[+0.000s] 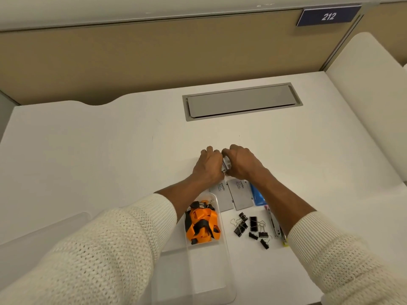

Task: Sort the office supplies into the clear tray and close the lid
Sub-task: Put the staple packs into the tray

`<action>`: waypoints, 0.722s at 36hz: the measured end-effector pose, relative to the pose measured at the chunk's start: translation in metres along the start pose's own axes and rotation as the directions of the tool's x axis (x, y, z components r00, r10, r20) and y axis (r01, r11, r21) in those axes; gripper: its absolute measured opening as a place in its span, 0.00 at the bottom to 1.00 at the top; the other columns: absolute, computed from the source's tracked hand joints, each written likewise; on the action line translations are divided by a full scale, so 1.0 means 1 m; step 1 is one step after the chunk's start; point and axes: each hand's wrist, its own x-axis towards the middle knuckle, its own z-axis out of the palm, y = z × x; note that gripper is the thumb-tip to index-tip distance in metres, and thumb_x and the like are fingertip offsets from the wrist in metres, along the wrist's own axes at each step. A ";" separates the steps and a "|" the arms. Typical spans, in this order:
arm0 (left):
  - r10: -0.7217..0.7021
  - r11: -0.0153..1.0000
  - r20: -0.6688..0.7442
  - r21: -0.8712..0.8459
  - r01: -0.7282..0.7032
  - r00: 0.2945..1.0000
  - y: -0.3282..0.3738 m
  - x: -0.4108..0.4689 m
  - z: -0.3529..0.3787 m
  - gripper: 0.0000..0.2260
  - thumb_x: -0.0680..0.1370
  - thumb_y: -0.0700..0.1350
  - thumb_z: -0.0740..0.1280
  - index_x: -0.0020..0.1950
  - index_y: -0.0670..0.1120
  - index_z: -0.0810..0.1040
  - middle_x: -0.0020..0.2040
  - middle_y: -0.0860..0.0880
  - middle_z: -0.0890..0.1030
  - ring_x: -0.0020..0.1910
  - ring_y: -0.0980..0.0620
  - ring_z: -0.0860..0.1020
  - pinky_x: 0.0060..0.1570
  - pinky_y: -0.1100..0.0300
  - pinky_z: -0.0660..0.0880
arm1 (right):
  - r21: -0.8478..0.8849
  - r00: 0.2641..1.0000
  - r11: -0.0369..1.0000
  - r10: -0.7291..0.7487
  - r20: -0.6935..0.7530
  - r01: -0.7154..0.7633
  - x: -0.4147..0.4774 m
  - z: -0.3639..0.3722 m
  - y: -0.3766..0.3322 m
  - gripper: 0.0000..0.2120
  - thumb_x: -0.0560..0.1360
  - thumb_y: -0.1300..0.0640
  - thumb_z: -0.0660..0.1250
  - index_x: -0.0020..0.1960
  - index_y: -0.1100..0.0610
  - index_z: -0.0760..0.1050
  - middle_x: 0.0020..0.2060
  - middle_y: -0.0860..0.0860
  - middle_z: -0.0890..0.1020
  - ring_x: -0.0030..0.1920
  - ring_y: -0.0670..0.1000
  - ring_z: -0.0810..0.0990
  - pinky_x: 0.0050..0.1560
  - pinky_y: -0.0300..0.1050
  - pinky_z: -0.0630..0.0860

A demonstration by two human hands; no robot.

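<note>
My left hand (pixel 209 165) and my right hand (pixel 242 162) meet at the desk's middle, both closed around a small stack of white-grey items (pixel 226 165) held between them; most of the stack is hidden. The clear tray (pixel 222 256) lies near me, partly under my left sleeve, with orange and black lanyards (pixel 201 223) in its far compartment. Two grey Camlin boxes (pixel 240 194) lie just behind the tray. Several black binder clips (pixel 253 227) are scattered to the tray's right. A slim stapler-like tool (pixel 275 225) lies beside my right forearm.
A blue packet (pixel 256 194) peeks out under my right wrist. The clear lid (pixel 44 236) rests on the desk at the left. A grey cable hatch (pixel 242 102) is set into the desk at the back. Beige partition walls stand behind.
</note>
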 end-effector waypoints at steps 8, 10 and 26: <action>0.022 1.000 0.000 0.001 -0.022 1.000 -0.001 -0.001 0.000 0.26 0.75 0.50 0.75 0.68 0.43 0.72 0.65 0.42 0.73 0.64 0.44 0.73 0.59 0.54 0.75 | 0.045 1.000 0.999 -0.007 0.001 0.007 -0.002 -0.005 0.006 0.30 0.63 0.51 0.83 0.62 0.56 0.77 0.50 0.55 0.83 0.48 0.58 0.82 0.50 0.54 0.80; 0.030 1.000 -0.002 0.006 -0.030 1.000 -0.002 0.000 0.000 0.27 0.75 0.53 0.75 0.68 0.43 0.72 0.65 0.42 0.73 0.63 0.44 0.73 0.58 0.54 0.76 | 0.048 1.000 0.999 -0.022 -0.003 0.022 -0.004 -0.006 0.008 0.30 0.65 0.52 0.82 0.62 0.57 0.77 0.51 0.56 0.83 0.48 0.59 0.82 0.50 0.53 0.81; -0.230 0.804 -0.195 -0.591 0.073 0.953 0.009 -0.012 -0.011 0.16 0.74 0.54 0.77 0.56 0.46 0.84 0.50 0.50 0.84 0.51 0.50 0.81 0.50 0.53 0.82 | 0.288 0.962 0.957 0.051 -0.268 0.030 -0.029 -0.025 0.027 0.31 0.66 0.47 0.81 0.65 0.54 0.76 0.53 0.52 0.81 0.39 0.46 0.79 0.41 0.45 0.82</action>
